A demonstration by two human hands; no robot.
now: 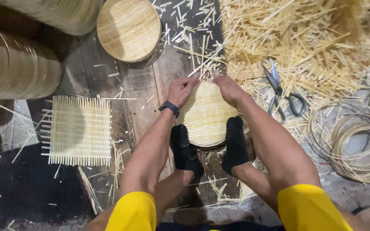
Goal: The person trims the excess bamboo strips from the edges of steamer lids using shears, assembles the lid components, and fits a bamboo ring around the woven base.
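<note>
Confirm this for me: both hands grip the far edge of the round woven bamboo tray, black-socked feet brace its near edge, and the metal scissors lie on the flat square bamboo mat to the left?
Not quite. In the head view the metal scissors lie to the right, on the loose bamboo strips, not on the flat square bamboo mat. The rest holds: left hand and right hand grip the far edge of the round woven bamboo tray, black-socked feet bracing its near edge.

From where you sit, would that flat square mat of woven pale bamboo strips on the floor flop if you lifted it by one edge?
The square woven bamboo mat would probably bend only a little: its strips lie straight and flat. It looks light, being thin slats with gaps. Its loose strip ends sticking out all round might slip free or snag.
</note>
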